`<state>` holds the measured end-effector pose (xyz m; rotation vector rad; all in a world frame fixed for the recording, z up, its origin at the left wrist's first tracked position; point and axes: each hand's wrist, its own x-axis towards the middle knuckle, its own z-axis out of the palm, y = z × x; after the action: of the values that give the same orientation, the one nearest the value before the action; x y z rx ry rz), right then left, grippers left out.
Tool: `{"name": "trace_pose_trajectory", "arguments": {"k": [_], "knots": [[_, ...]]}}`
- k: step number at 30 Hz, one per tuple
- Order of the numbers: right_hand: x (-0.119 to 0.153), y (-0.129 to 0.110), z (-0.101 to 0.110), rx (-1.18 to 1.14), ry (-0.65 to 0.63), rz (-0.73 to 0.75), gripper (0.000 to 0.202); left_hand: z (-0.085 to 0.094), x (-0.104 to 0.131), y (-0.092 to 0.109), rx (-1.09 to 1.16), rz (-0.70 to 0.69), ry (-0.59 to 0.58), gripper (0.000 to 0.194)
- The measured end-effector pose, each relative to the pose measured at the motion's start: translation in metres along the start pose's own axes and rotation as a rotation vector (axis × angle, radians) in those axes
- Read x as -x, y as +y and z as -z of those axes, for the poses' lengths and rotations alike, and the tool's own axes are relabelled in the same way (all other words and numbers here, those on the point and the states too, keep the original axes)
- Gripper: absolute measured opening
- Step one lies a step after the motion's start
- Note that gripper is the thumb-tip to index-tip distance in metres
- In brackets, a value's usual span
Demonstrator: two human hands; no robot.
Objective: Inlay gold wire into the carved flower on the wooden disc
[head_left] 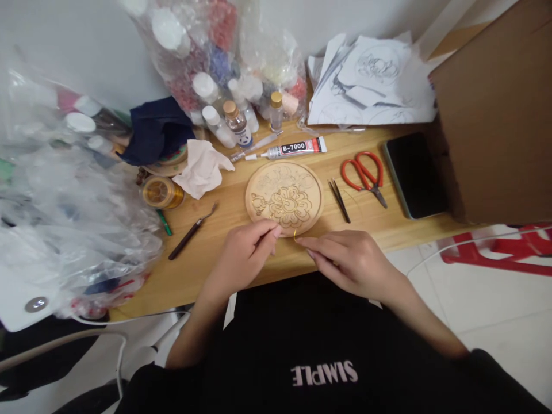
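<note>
A round wooden disc [267, 171] lies in front of me, with a flower outlined in gold wire and drawn lines above it. My left hand [248, 253] is closed in a pinch at the disc's lower edge; what its fingertips hold is too small to make out. Between the hands a short curved piece of gold wire [295, 233] shows. Thumb and fingers of my right hand [351, 259] pinch that wire just off the disc's lower right edge. Black tweezers [339, 200] and red-handled scissors [364, 177] rest to the right of the disc.
Behind the disc lie a B-7000 glue tube [295, 148] and small bottles [236, 122]. On the left are a spool of gold wire [161, 192], a dark-handled tool [187, 237], crumpled tissue [204, 169] and plastic bags [86, 218]. A phone [414, 175] and cardboard box [495, 115] stand right.
</note>
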<state>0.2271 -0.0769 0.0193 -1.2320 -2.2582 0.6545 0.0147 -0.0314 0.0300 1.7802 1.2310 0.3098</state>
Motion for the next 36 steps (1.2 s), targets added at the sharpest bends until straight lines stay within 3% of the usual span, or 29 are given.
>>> {"name": "trace_pose_trajectory", "arguments": {"k": [5, 13, 25, 36], "knots": [[0.000, 0.001, -0.002, -0.012, -0.010, 0.020, 0.028, -0.009, 0.000, 0.004, 0.130, 0.037, -0.081, 0.025], [0.002, 0.003, -0.005, 0.011, -0.051, 0.008, 0.032, -0.013, 0.001, 0.002, 0.118, 0.025, -0.079, 0.027], [0.003, 0.000, -0.003, 0.010, -0.080, -0.045, 0.030, -0.020, 0.012, 0.009, -0.229, -0.133, -0.042, 0.034], [0.001, 0.002, -0.003, 0.140, -0.137, 0.001, 0.031, -0.022, 0.009, 0.007, -0.258, -0.170, -0.032, 0.031]]}}
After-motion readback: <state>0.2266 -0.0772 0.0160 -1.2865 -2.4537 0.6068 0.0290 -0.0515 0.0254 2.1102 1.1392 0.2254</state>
